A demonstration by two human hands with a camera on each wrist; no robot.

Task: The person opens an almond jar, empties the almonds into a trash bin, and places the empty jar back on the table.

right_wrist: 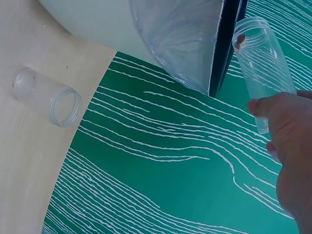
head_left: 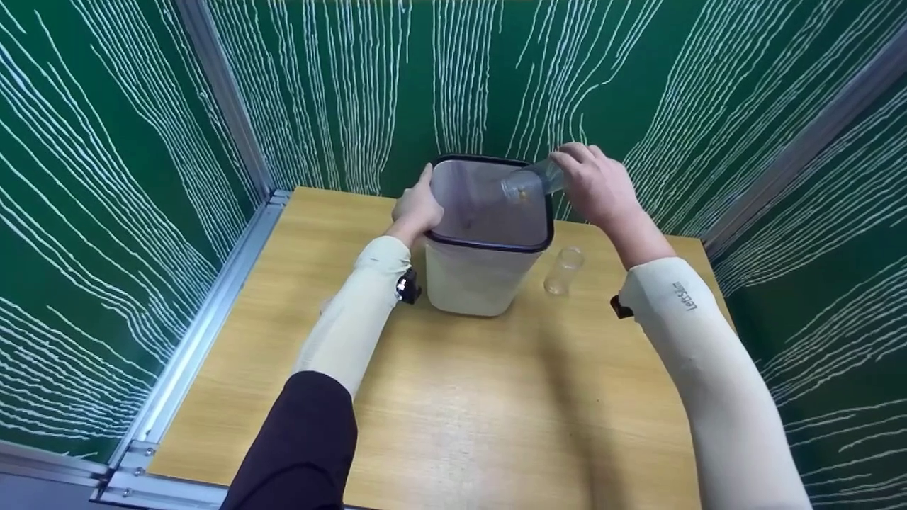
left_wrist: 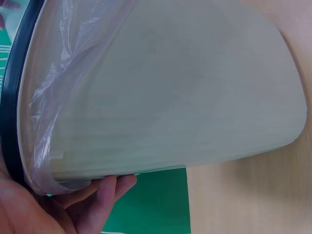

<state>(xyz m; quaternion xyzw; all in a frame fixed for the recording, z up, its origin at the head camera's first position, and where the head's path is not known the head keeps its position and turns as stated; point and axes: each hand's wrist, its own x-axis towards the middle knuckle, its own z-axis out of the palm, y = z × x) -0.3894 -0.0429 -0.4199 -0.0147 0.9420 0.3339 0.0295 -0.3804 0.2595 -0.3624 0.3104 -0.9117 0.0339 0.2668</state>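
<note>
bin (head_left: pixel 471 280) is being gripped by left hand (head_left: pixel 418 204), seemingly for stability; tilted jar (right_wrist: pixel 267 66), gripped by right hand (head_left: pixel 599 183), is presumably being emptied.

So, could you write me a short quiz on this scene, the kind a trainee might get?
1. What does the right hand hold, tilted, at the opening of the bin?
2. True or false: the left hand grips the bin's dark rim.
3. In the head view, where on the table is the standing jar?
A) Left of the bin
B) Right of the bin
C) At the table's near edge

Key:
1. A clear tilted jar
2. True
3. B
</note>
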